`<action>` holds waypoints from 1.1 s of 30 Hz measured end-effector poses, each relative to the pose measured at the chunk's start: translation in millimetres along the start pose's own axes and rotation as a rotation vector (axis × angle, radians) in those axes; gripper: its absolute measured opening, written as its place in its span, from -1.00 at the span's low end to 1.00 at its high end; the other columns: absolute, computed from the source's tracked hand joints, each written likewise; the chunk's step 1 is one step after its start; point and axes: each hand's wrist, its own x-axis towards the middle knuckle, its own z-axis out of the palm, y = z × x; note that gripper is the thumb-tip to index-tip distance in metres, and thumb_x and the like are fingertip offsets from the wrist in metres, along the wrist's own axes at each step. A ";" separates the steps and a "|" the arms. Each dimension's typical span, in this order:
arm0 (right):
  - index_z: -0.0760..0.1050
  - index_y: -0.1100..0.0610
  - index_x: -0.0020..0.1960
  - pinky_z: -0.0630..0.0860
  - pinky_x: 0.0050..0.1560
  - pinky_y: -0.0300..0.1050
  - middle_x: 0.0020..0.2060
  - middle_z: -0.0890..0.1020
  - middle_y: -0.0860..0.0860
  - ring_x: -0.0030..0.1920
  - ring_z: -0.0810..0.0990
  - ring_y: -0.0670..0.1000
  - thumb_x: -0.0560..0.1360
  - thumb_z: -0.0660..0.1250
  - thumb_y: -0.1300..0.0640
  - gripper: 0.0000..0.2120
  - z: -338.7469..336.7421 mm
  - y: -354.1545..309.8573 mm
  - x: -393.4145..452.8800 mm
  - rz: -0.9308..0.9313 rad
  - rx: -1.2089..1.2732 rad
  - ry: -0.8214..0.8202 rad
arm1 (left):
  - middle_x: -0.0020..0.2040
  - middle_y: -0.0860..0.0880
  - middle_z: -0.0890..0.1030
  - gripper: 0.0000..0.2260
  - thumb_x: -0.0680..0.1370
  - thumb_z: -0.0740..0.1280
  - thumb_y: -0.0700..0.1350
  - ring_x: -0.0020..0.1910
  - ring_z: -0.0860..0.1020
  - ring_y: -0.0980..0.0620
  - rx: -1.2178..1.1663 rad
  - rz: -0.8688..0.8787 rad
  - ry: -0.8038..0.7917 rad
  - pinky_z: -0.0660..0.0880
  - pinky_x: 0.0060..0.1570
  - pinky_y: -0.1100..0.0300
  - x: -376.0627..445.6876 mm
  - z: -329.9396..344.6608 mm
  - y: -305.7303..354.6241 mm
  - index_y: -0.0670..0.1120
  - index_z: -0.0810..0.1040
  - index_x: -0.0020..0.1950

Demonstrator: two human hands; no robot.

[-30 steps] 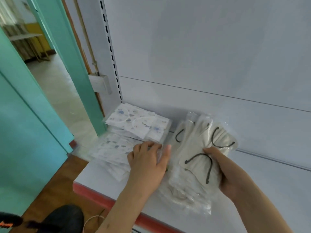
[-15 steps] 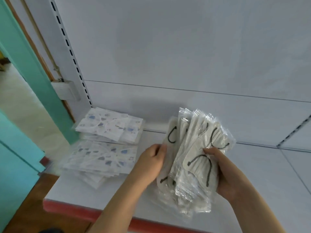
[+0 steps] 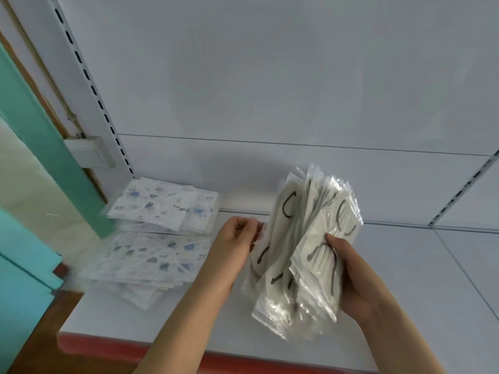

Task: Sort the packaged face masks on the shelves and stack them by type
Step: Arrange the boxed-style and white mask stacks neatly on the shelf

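A fanned bundle of clear-packaged white masks with black ear loops (image 3: 302,247) stands nearly upright above the white shelf (image 3: 405,279). My right hand (image 3: 348,273) grips the bundle from its right side, thumb on the front pack. My left hand (image 3: 232,247) pinches the bundle's left edge with curled fingers. To the left, two piles of patterned blue-and-white packaged masks lie flat: one at the back (image 3: 167,206), one nearer the front (image 3: 145,263).
The shelf has a red front edge (image 3: 121,346) and a white back panel. A slotted upright (image 3: 89,85) stands at the left, another at the right (image 3: 464,184). A teal door frame (image 3: 35,136) and wooden floor lie beyond the shelf's left end.
The white mask bundle was lifted off the shelf and tipped upright. My left hand moved from lying flat beside the bundle to pinching its left edge. The view shifted right.
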 end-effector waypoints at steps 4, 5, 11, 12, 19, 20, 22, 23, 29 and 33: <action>0.53 0.26 0.29 0.65 0.02 0.11 0.16 0.64 0.26 0.11 0.67 0.21 0.23 0.60 0.03 -0.30 9.4 6.3 4.2 -0.136 -0.010 -0.078 | 0.36 0.33 0.40 -0.10 0.26 0.36 0.55 0.38 0.38 0.23 0.180 -0.035 -0.423 0.22 0.40 0.17 -8.9 5.7 16.3 0.28 0.22 0.54; 0.51 0.28 0.29 0.66 -0.03 0.09 0.14 0.65 0.27 0.06 0.68 0.21 0.33 0.49 0.06 -0.41 11.9 6.7 5.0 -0.174 -0.022 -0.102 | 0.33 0.33 0.45 -0.08 0.27 0.46 0.47 0.32 0.45 0.26 0.270 0.033 -0.425 0.34 0.37 0.22 -8.9 8.6 21.4 0.26 0.20 0.54; 0.43 0.33 0.38 0.44 0.36 0.13 0.30 0.56 0.26 0.36 0.50 0.23 0.37 0.56 -0.05 -0.27 7.0 -11.1 3.8 -0.400 -0.405 -0.271 | 0.17 0.30 0.59 -0.31 0.38 0.61 0.08 0.11 0.56 0.39 0.684 0.422 -0.320 0.53 0.14 0.30 1.4 2.0 61.1 0.24 0.34 0.41; 0.45 0.29 0.38 0.42 0.38 0.11 0.30 0.57 0.20 0.37 0.50 0.17 0.36 0.56 -0.10 -0.26 1.4 -15.4 0.3 -0.447 -0.516 -0.243 | 0.18 0.29 0.59 -0.31 0.39 0.60 0.07 0.13 0.57 0.36 0.739 0.468 -0.346 0.54 0.15 0.26 2.9 -0.6 67.9 0.25 0.33 0.41; -0.11 -0.25 0.58 0.41 0.31 -0.21 0.51 0.24 -0.26 0.37 0.27 -0.46 0.05 0.60 -0.14 0.29 -52.6 -39.2 -25.4 -0.604 -0.841 0.201 | 0.37 0.17 0.51 -0.25 0.44 0.51 0.14 0.32 0.48 0.09 1.199 0.650 -0.394 0.42 0.33 0.09 21.8 13.4 51.7 0.25 0.22 0.55; -0.16 -0.30 0.56 0.31 0.39 -0.20 0.53 0.13 -0.27 0.39 0.16 -0.50 0.01 0.59 -0.20 0.33 -58.3 -39.6 -25.6 -0.607 -0.941 0.219 | 0.40 0.14 0.48 -0.23 0.45 0.49 0.19 0.36 0.43 0.06 1.263 0.628 -0.428 0.37 0.37 0.06 24.5 17.1 42.9 0.23 0.19 0.58; -0.24 -0.34 0.54 0.10 0.43 -0.38 0.53 -0.02 -0.36 0.47 -0.01 -0.45 -0.01 0.60 -0.34 0.38 -68.1 -39.0 -24.6 -0.618 -1.135 0.169 | 0.46 0.14 0.41 -0.15 0.42 0.47 0.27 0.43 0.34 0.05 1.353 0.617 -0.477 0.28 0.45 0.03 27.2 21.2 29.3 0.22 0.12 0.61; -0.26 -0.34 0.53 0.04 0.38 -0.51 0.52 -0.07 -0.40 0.48 -0.06 -0.44 0.00 0.58 -0.40 0.38 -70.3 -39.9 -25.2 -0.615 -1.225 0.129 | 0.50 0.16 0.35 -0.12 0.41 0.48 0.29 0.46 0.30 0.07 1.363 0.621 -0.495 0.25 0.48 0.04 27.1 21.8 26.6 0.23 0.09 0.62; 0.20 -0.37 0.43 0.40 0.36 -0.17 0.24 0.53 -0.35 0.26 0.49 -0.30 0.25 0.63 -0.08 -0.10 -81.7 -59.6 -24.4 -0.625 -1.429 0.148 | 0.58 0.25 0.17 0.01 0.35 0.53 0.31 0.46 0.36 0.17 1.218 0.543 -0.439 0.37 0.40 0.18 23.7 4.0 13.8 0.27 -0.03 0.62; 0.36 -0.36 0.28 0.40 0.37 -0.07 0.32 0.48 -0.25 0.33 0.46 -0.17 0.30 0.63 0.06 -0.29 -92.3 -46.3 -19.0 -0.723 -1.368 0.124 | 0.44 0.36 0.34 -0.09 0.31 0.56 0.30 0.38 0.35 0.34 1.005 0.540 -0.331 0.30 0.36 0.36 20.3 -10.1 -2.9 0.25 0.19 0.56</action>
